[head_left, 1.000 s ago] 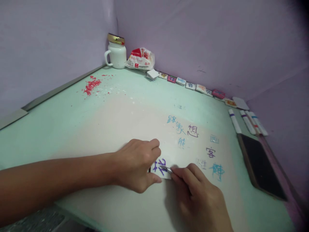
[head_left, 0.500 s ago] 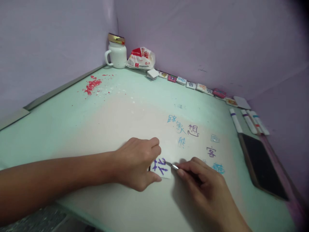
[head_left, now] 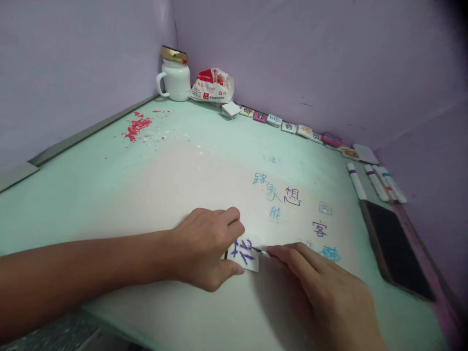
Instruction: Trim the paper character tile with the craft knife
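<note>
A small white rubber block (head_left: 251, 264) lies on the table with a purple character drawn on its top. My left hand (head_left: 208, 248) grips it from the left, the fingers at its far side and the thumb at the near edge. In my right hand (head_left: 325, 287) is a slim metal craft knife (head_left: 263, 252), held like a pen. Its pointed tip meets the right part of the purple strokes. Most of the knife's handle is hidden inside my right hand.
Handwritten characters (head_left: 292, 196) mark the tabletop beyond my hands. A phone (head_left: 395, 248) and several markers (head_left: 356, 181) lie at the right. Along the back wall stand a lidded white mug (head_left: 177, 80), a crumpled packet (head_left: 214, 87) and small blocks (head_left: 288, 127). Red shavings (head_left: 137, 128) lie far left.
My right hand has rolled over and lowered slightly, with the knife lying flatter and its tip still at the character. My left hand keeps its grip on the block. The view has shifted slightly.
</note>
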Available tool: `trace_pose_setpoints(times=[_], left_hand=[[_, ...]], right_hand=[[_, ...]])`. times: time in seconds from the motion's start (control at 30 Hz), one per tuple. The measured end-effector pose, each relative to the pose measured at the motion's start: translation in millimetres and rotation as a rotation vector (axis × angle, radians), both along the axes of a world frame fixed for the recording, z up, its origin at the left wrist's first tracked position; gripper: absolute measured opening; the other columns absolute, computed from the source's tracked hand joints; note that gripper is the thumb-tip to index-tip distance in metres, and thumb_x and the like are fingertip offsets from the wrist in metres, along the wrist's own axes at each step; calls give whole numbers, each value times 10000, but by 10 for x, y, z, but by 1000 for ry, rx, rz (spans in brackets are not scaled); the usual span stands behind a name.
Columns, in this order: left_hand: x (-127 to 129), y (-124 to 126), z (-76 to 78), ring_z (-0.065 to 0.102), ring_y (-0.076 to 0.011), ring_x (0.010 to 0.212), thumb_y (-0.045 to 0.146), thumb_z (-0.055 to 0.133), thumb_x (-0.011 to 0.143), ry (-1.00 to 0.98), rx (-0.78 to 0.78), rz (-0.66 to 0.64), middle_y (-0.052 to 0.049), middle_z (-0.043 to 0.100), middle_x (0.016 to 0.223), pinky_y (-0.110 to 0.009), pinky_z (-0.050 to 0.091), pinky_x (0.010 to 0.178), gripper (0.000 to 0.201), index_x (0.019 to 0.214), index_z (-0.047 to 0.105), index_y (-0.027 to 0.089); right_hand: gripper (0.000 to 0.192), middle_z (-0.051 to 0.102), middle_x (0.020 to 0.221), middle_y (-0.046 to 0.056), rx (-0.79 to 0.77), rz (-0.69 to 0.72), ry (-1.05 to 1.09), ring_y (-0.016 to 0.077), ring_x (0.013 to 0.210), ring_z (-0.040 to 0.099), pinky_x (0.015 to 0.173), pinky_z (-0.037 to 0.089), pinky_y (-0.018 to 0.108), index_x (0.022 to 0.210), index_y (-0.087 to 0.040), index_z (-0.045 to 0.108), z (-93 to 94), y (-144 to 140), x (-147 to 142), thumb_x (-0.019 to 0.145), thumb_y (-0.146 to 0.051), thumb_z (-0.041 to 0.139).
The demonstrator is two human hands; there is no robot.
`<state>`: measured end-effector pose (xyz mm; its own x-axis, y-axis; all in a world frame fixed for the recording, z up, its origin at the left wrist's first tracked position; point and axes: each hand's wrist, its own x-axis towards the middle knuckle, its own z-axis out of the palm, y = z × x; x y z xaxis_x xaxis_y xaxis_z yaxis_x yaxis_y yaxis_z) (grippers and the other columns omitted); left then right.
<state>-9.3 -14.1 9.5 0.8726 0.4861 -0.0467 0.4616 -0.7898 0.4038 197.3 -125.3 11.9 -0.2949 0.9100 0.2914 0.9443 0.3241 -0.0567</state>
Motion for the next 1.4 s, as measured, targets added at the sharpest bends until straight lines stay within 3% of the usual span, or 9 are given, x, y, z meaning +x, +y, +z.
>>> trace_pose_setpoints(times=[0.53, 0.73, 0.93, 1.4], left_hand=[[12, -3, 28, 584, -216, 709, 397, 682, 751, 19, -3, -17, -73, 584, 954, -344, 473, 574, 352, 982, 589, 148], [10, 1, 17, 581, -214, 704, 397, 681, 749, 21, 6, -19, -76, 586, 954, -342, 474, 571, 348, 973, 585, 148], [10, 5, 24, 582, -218, 709, 388, 680, 751, 27, 3, -24, -77, 584, 956, -347, 479, 572, 339, 970, 579, 149], [4, -9, -12, 572, -207, 681, 393, 674, 746, -10, 20, -15, -64, 576, 929, -335, 467, 557, 332, 957, 568, 159]], right_hand=[[181, 686, 782, -52, 31, -29, -38, 102, 496, 612, 405, 345, 249, 947, -268, 626, -35, 18, -41, 972, -324, 456], [220, 709, 784, -32, 72, -42, -132, 124, 529, 613, 481, 362, 272, 947, -262, 668, -28, 35, -73, 977, -293, 453], [224, 727, 825, -21, 74, -31, -91, 128, 602, 644, 541, 403, 266, 962, -253, 688, 2, 45, -80, 978, -257, 465], [266, 720, 810, -25, 74, -10, -102, 123, 570, 620, 519, 391, 284, 938, -243, 692, -1, 64, -117, 978, -230, 429]])
